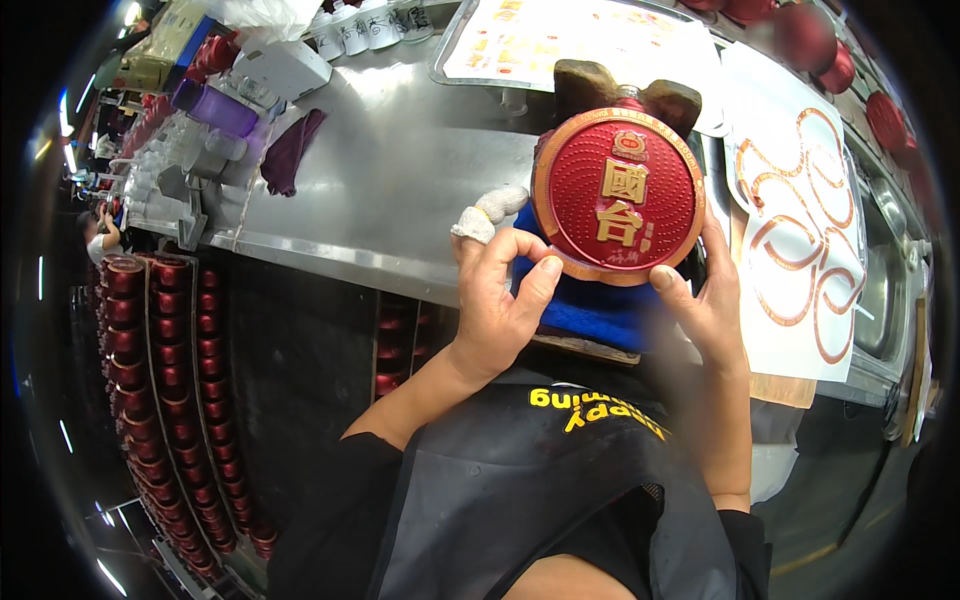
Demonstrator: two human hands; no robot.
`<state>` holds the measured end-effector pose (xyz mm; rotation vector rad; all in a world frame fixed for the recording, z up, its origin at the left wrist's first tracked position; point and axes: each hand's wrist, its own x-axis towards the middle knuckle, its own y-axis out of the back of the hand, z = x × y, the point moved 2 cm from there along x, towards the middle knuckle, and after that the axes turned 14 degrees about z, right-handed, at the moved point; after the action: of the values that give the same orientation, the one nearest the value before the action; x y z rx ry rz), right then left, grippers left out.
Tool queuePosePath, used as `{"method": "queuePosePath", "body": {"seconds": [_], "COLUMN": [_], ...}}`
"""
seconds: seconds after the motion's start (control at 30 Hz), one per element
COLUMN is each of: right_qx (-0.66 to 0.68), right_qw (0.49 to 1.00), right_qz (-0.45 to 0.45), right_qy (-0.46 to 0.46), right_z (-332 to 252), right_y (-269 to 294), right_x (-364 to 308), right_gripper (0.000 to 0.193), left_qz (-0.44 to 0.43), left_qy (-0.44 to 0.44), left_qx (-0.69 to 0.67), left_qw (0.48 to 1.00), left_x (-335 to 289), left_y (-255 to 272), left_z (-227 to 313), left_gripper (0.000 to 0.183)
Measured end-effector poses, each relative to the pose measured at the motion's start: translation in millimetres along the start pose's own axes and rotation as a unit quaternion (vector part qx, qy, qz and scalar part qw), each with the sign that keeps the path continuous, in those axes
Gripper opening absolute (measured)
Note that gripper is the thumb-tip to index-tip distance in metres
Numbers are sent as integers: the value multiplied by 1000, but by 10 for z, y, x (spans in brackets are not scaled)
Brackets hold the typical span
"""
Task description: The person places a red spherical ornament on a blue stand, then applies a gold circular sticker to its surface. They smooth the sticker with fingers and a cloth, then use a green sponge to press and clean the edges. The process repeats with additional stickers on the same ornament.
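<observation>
A round, flat red bottle (pixel 575 190) with raised gold characters stands face toward me, its short neck at the top. A copper-orange printed strip (pixel 690 150) runs round its rim. My left hand (pixel 500 305) pinches the lower left edge between thumb and bent finger; pale wraps (pixel 495 210) cover some of its other fingertips. My right hand (pixel 712 305) grips the lower right edge, thumb in front, with the other fingers mostly hidden behind. Behind the bottle's top show two dark brown blocks (pixel 583 88), and below it lies a blue cloth (pixel 590 310).
White sheets (pixel 765 260) with curved orange strips lie to the right. A tray (pixel 445 70) with printed sheets sits at the back. On the steel table (pixel 380 190) are a maroon cloth (pixel 292 155) and white bottles (pixel 350 30). Racks of red bottles (pixel 130 370) stand at left.
</observation>
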<state>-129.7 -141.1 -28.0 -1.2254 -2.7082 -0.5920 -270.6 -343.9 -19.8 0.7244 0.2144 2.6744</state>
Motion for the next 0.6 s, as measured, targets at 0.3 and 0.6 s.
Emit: {"method": "queuePosePath", "body": {"seconds": [0.3, 0.6], "right_qx": [-9, -16], "right_qw": [1000, 999], "right_qz": [11, 8], "right_qy": [-24, -34], "right_z": [-17, -58], "right_y": [-10, -2], "right_x": [-22, -30], "right_gripper": [86, 92], "left_qz": [31, 40], "left_qy": [-44, -31], "left_qx": [33, 22], "left_qw": [998, 998], "left_x": [57, 68], "left_y": [-41, -60], "left_z": [-46, -77], "left_gripper": [13, 16]}}
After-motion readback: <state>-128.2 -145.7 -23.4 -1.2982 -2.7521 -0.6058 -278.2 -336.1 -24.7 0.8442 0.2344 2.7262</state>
